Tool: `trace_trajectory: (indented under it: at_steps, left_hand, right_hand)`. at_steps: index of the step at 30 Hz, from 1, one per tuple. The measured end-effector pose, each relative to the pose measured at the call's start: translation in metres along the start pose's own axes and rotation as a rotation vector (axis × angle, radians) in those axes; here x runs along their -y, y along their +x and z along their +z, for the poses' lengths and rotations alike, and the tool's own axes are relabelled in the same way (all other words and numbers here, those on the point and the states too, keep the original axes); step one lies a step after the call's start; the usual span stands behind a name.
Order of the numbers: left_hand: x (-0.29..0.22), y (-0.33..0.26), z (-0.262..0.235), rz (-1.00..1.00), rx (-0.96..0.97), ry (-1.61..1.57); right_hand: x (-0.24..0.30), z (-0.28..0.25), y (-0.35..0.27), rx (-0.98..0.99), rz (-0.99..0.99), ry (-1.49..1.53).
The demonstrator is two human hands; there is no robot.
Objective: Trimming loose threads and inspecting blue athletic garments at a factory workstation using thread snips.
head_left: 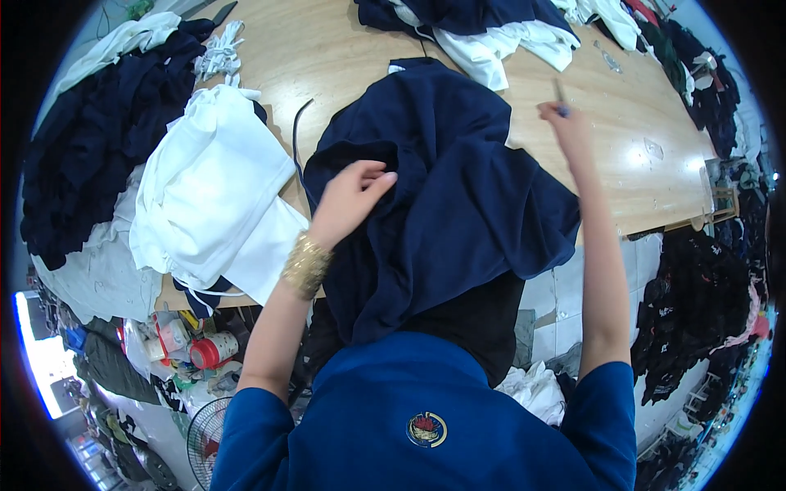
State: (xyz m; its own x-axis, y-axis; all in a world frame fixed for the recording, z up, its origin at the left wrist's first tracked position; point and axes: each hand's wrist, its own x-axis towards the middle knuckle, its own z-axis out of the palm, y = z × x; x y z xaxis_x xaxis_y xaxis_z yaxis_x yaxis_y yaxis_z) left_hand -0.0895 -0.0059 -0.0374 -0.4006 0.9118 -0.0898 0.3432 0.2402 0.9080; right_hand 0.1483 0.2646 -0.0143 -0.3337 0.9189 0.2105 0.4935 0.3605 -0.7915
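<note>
A navy blue garment (483, 196) lies bunched in front of me, its near end hanging over the table edge toward my lap. My left hand (354, 196), with a wide gold bracelet at the wrist, rests on its left part beside a fold. The fingers are loosely bent, with a gap to the thumb, and no cloth shows between them. My right hand (571, 135) is raised to the right of the garment, away from it and slightly blurred. It is closed around a small slim tool (562, 108) with a blue part and a dark tip; its exact kind is unclear.
White garments (217, 180) lie left of the navy one, beside a dark clothing pile (106, 139). A thin black cord (298, 135) curves between. More navy and white clothes (483, 41) cover the far side of the wooden table (647, 180). A fan (206, 438) stands below left.
</note>
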Motion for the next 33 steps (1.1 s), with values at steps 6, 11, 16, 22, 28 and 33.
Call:
trace_trajectory:
  at_steps: [6,11,16,22,28,33]
  left_hand:
    - [-0.011,0.029,0.017,-0.158,0.176,-0.617]
    - [-0.04,0.004,-0.087,0.032,-0.244,-1.111]
    - [-0.039,-0.04,-0.086,-0.134,-0.202,-0.681]
    - [0.012,-0.068,-0.085,-0.309,-0.258,-0.509]
    - [0.01,-0.068,-0.096,-0.328,-0.183,-0.379]
    - [0.016,-0.066,-0.09,-0.341,-0.186,-0.344]
  right_hand:
    - [-0.029,0.062,0.026,0.267,0.366,-0.154]
    - [0.076,-0.029,-0.006,-0.149,0.069,0.495]
    - [0.075,-0.078,-0.115,-0.101,-0.155,0.169]
    - [0.038,-0.09,-0.197,0.547,0.181,-0.14]
    - [0.007,-0.127,-0.178,-0.093,0.369,-0.194]
    - [-0.051,-0.112,-0.175,-0.181,0.309,-0.128]
